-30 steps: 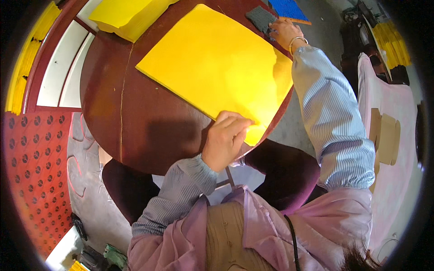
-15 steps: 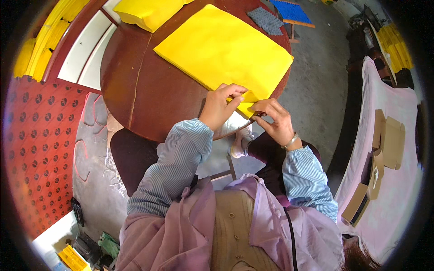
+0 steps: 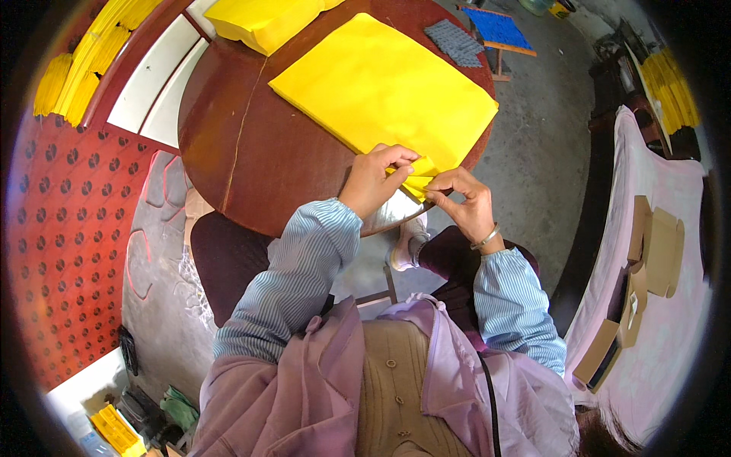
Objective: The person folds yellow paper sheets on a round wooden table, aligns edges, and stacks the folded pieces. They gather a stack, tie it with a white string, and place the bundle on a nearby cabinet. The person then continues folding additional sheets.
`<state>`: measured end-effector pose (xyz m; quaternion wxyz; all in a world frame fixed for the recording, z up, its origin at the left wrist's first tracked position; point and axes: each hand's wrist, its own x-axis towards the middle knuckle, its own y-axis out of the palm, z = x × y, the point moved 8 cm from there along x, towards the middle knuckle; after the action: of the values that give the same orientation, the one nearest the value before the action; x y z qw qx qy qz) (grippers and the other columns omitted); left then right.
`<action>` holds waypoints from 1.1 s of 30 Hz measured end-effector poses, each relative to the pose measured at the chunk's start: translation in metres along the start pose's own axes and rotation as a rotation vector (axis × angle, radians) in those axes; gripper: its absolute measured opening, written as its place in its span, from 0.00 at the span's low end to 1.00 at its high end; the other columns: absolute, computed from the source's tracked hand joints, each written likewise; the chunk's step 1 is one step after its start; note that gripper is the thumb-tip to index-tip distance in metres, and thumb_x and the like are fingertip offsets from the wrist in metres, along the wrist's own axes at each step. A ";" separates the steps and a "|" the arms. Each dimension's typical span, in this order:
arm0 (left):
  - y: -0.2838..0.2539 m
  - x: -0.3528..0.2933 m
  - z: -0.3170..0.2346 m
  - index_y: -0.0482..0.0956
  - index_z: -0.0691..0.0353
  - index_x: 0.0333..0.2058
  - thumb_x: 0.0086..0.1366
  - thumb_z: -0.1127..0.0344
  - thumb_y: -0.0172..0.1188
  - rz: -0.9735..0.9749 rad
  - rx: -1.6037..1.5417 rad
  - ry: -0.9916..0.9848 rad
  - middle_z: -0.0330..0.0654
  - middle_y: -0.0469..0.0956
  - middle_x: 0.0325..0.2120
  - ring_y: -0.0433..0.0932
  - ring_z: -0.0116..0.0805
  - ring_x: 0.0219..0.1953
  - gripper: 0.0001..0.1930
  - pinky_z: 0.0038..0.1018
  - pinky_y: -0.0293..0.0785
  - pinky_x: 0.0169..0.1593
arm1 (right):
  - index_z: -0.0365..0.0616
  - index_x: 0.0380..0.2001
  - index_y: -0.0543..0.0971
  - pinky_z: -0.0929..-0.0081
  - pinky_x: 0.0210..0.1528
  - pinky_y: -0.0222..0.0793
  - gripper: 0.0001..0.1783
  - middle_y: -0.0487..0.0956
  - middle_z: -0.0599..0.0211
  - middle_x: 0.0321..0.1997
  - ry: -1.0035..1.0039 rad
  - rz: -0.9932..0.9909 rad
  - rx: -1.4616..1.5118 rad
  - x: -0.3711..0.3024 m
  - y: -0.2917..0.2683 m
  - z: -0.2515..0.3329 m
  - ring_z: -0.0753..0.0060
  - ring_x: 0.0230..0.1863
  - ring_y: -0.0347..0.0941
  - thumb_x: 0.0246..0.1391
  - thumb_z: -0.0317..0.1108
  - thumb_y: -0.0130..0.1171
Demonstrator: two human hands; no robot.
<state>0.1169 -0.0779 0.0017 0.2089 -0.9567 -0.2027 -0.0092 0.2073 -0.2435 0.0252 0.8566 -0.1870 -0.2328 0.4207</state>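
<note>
A stack of large yellow paper sheets [image 3: 388, 84] lies on the round brown table [image 3: 221, 145], its near corner close to the table's front edge. At that corner is a small folded yellow paper piece [image 3: 415, 183]. My left hand [image 3: 377, 175] pinches the folded paper from the left, thumb and fingers closed on it. From the right, my right hand [image 3: 466, 199] grips the paper's other side between thumb and forefinger. A bracelet circles my right wrist. The fingers partly cover the folds.
Another yellow paper stack [image 3: 266, 23] sits at the table's far left. A grey textured cloth [image 3: 454, 42] lies near the far right edge. Beyond stands a blue-topped stool [image 3: 499, 30]. Open cardboard boxes [image 3: 640, 282] rest on a pink-covered surface [image 3: 670, 221] to the right.
My right hand's fingers have shifted slightly on the folded paper, and the hand is more upright. My left hand keeps its pinch. The whole view has shifted a little.
</note>
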 end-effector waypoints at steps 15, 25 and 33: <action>-0.002 -0.006 -0.014 0.84 0.61 0.50 0.61 0.74 0.68 0.032 -0.001 0.117 0.48 0.83 0.44 0.85 0.41 0.48 0.17 0.32 0.82 0.54 | 0.36 0.36 0.85 0.77 0.43 0.79 0.07 0.83 0.67 0.37 0.129 -0.046 0.162 -0.002 0.004 -0.019 0.77 0.38 0.81 0.55 0.23 0.73; 0.004 -0.007 -0.007 0.84 0.64 0.46 0.64 0.74 0.67 -0.069 0.034 0.108 0.50 0.82 0.45 0.84 0.45 0.46 0.11 0.33 0.81 0.52 | 0.40 0.39 0.84 0.70 0.49 0.79 0.10 0.82 0.64 0.43 -0.046 -0.074 0.040 -0.008 -0.003 0.006 0.69 0.44 0.82 0.53 0.22 0.72; 0.002 -0.004 -0.002 0.85 0.62 0.48 0.67 0.70 0.67 -0.030 0.034 0.053 0.48 0.84 0.45 0.86 0.42 0.44 0.12 0.31 0.83 0.50 | 0.41 0.40 0.88 0.70 0.46 0.78 0.09 0.82 0.63 0.40 -0.085 0.000 -0.120 -0.005 0.004 0.015 0.65 0.42 0.81 0.53 0.24 0.73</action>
<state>0.1141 -0.0819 0.0018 0.2302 -0.9493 -0.2114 -0.0341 0.1942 -0.2434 0.0340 0.8332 -0.2198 -0.2938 0.4136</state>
